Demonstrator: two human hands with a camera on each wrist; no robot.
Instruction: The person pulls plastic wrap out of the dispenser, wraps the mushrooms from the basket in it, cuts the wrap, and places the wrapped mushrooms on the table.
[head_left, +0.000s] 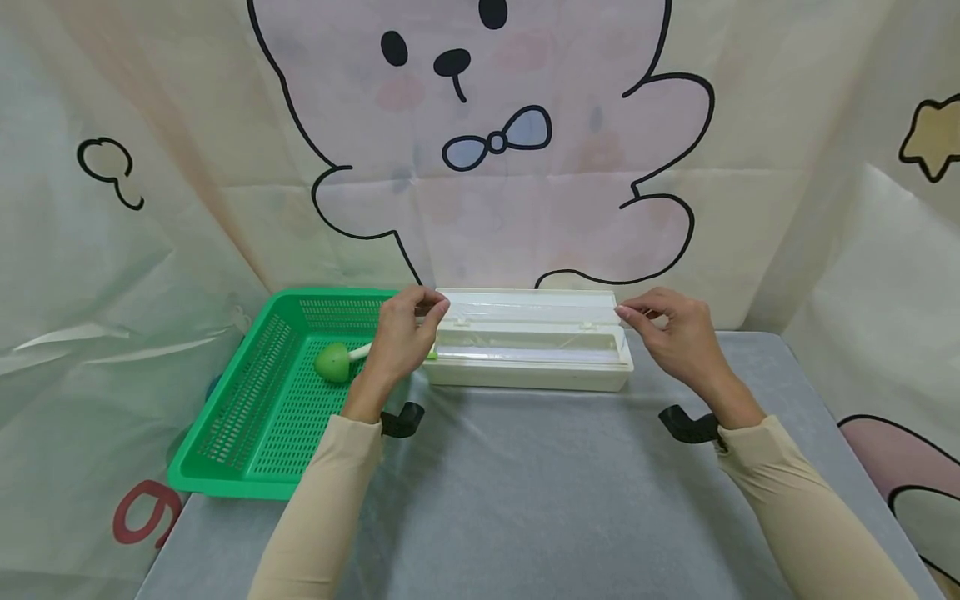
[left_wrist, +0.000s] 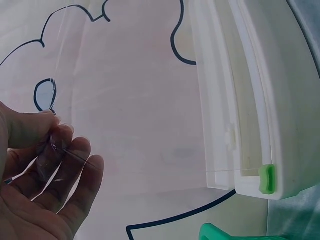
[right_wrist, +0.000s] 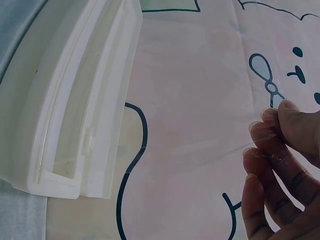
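Observation:
A white cling film dispenser (head_left: 528,378) stands on the table with its lid tipped back and a roll inside. My left hand (head_left: 401,337) is at its left end, pinching one corner of a clear sheet of cling film (head_left: 528,310) between thumb and fingers. The opposite corner is pinched by my right hand (head_left: 678,337) beyond the right end. Stretched between both hands, the film is nearly invisible, with faint creases at the fingers in both wrist views. A green slide cutter (left_wrist: 267,179) sits at the dispenser's left end.
To the left is a green plastic basket (head_left: 225,475) with slotted walls. In it lies a green, dome-headed tool (head_left: 332,363) with a white handle, partly behind my left hand. A printed curtain (head_left: 585,225) hangs right behind the dispenser, and a grey cloth covers the table (head_left: 540,500).

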